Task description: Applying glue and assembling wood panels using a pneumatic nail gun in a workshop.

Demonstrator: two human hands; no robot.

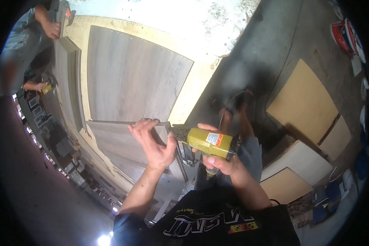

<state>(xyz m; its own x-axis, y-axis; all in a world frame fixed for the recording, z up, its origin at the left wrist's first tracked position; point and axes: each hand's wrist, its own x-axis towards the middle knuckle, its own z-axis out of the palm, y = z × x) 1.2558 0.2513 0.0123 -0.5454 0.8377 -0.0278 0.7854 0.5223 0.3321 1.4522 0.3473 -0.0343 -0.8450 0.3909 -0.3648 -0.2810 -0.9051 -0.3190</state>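
My right hand [221,162] is wrapped round the handle of a yellow-green air nailer [197,138]. The tool's nose points left, toward the corner of a grey wood-grain box-like frame [119,137] at the near edge of the workbench. Over that corner lies my left hand [151,143], its fingers across the frame's far edge and its thumb reaching toward the nailer. The nose's exact contact with the wood is hard to make out. Just beyond the frame, a flat grey wood-grain panel [131,74] rests on the bench.
Stacked boards [71,78] stand along the bench's left side. A co-worker's hand [51,29] rests by a hammer [69,16]; another hand [40,86] holds a yellow tool. Tan sheets [303,102] and white-faced boards [301,162] lie on the floor at right.
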